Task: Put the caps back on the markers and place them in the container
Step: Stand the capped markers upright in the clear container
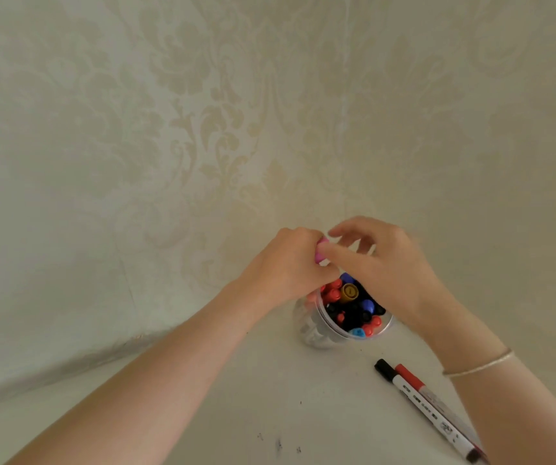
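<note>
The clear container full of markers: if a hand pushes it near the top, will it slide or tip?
The clear container looks tall and narrow, so a push near its rim would probably tip it rather than slide it. The many markers packed inside likely add weight and steady it somewhat. The table looks smooth, so a low push may slide it.
</note>
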The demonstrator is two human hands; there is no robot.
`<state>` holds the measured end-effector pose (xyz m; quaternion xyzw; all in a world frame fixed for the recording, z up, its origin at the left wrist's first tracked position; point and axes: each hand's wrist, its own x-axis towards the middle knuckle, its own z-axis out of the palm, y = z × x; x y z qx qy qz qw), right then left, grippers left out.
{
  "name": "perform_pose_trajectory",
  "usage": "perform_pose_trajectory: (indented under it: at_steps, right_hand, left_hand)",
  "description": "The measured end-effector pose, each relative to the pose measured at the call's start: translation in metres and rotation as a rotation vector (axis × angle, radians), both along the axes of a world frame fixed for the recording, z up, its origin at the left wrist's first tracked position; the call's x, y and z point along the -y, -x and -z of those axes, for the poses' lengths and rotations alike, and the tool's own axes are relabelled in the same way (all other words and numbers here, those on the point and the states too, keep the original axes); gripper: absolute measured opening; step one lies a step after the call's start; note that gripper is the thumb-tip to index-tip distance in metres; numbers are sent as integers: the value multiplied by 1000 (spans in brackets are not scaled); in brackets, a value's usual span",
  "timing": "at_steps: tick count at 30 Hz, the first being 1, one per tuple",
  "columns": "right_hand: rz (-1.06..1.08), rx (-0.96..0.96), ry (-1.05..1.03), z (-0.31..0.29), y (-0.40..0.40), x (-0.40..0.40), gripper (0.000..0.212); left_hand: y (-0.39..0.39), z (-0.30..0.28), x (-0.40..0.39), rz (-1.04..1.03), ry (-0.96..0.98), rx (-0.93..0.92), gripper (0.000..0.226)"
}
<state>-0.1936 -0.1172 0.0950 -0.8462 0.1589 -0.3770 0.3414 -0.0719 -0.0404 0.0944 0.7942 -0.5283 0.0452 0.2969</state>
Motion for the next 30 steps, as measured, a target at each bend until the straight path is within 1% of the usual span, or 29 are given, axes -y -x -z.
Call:
perform_pose_trajectory:
  at_steps: [2, 4, 6, 7, 8, 9, 10, 11, 12, 14, 16, 18, 21, 24, 28, 30]
  right_hand:
    - [-35, -80, -43, -4, -4, 1, 9]
    - [-81, -74, -166, -6, -7, 2, 8]
    - [-120, -61, -251, -8, -6, 4, 11]
    - [-126, 1, -317, -9, -5, 7, 12]
    - [-118, 117, -394, -12, -2, 10, 11]
    - [-92, 273, -473, -16, 2, 14, 10]
    - [-46, 449, -523, -20, 8, 17, 14]
    - [11, 606, -500, -24, 15, 21, 19]
    - [62, 711, -409, -26, 22, 24, 23]
    - [108, 781, -153, -24, 30, 22, 27]
    - [122, 763, 93, -16, 30, 14, 24]
    - [135, 752, 274, -6, 26, 7, 23]
    - [111, 750, 403, 3, 18, 6, 22]
    - [94, 697, 531, 14, 12, 10, 20]
    - [121, 628, 586, 29, 9, 18, 21]
    - [153, 552, 644, 37, 7, 20, 19]
  left_hand:
    - [4, -1, -1, 5, 21, -27, 17]
    - [6, -1, -3, 9, 33, -70, 23]
    - [5, -1, -6, 26, 27, -106, 32]
    - [5, -2, -7, 31, 21, -112, 35]
    - [4, -2, -7, 25, 9, -107, 36]
    - [3, -3, -8, 13, -4, -97, 37]
    - [2, -3, -9, 4, -15, -95, 36]
    - [2, -3, -10, 1, -19, -104, 36]
    - [2, -4, -10, 3, -19, -115, 34]
    - [2, -4, -10, -2, -17, -117, 24]
    - [2, -5, -9, -12, -11, -107, 17]
    - [2, -5, -7, -15, -10, -104, 17]
    - [2, -6, -6, -11, -9, -94, 18]
    - [0, -5, -5, -6, -14, -100, 18]
    - [-2, -4, -3, -8, -19, -105, 13]
    - [-1, -4, -3, 3, -18, -92, 14]
